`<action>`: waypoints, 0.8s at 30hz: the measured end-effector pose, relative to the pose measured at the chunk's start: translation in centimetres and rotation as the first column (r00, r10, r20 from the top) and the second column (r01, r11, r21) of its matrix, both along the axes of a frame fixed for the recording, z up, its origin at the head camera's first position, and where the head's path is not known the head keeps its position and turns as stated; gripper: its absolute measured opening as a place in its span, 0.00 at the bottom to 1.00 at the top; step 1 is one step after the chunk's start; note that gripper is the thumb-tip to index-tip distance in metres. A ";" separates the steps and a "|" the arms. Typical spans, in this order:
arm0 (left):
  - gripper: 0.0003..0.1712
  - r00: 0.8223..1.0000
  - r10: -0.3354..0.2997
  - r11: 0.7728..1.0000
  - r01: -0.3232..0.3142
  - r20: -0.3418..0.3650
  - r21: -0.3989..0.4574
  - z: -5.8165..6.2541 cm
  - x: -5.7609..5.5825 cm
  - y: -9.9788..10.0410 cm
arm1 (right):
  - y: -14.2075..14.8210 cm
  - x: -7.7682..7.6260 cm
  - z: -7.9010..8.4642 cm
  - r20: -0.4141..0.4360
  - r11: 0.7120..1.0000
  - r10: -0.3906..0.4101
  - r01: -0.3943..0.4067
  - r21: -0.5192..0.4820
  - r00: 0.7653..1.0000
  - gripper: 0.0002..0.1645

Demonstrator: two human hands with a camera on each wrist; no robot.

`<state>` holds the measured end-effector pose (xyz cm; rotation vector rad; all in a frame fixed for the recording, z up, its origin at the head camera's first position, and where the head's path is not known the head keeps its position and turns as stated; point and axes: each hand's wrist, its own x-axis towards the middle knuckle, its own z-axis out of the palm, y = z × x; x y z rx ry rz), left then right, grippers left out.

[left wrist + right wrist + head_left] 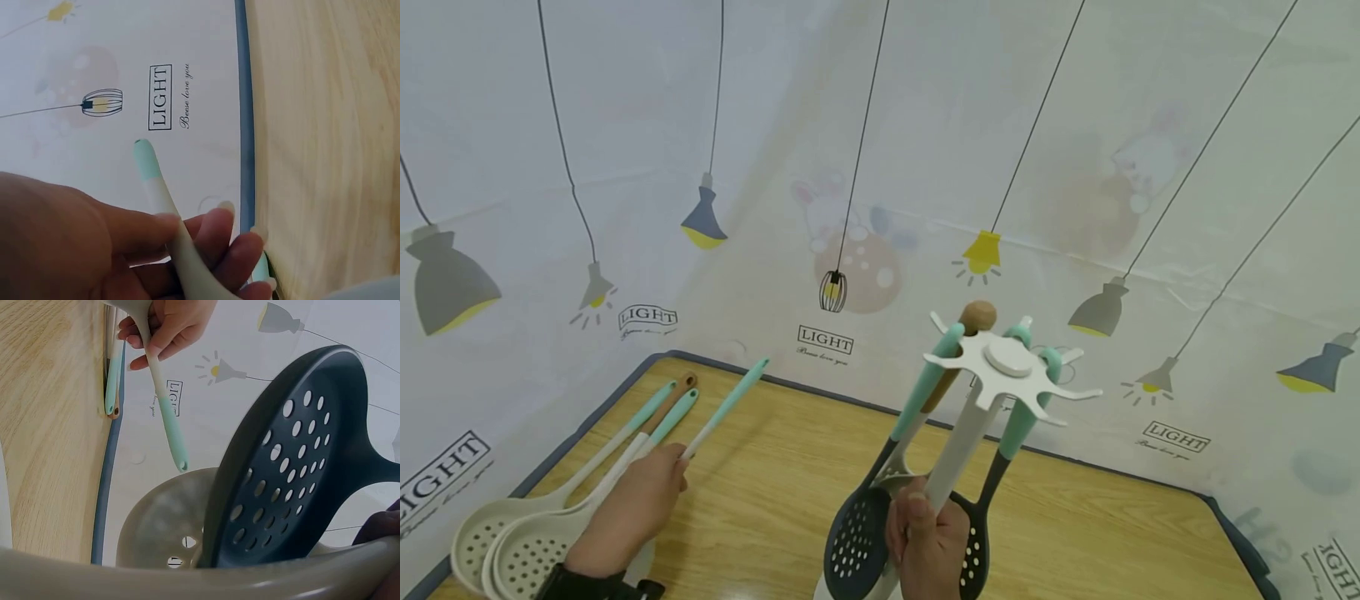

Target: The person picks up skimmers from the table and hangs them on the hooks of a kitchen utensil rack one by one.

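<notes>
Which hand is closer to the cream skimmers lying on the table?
Left. The left hand is close beside the cream skimmers, holding a mint-ended handle; the right hand is farther right, gripping the white utensil stand.

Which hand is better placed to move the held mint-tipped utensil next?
Probably the left. The left hand holds that mint-tipped utensil, near the pale skimmers; the right hand grips the white utensil stand, with dark skimmers hanging from it.
</notes>
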<state>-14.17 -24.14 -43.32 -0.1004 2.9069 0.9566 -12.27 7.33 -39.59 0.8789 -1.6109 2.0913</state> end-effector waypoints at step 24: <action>0.17 0.995 -0.045 0.978 0.063 -0.094 0.198 1.5 0.1 1.6 | 0.0 0.3 0.3 0.055 1.000 -0.020 0.021 -0.004 0.998 0.30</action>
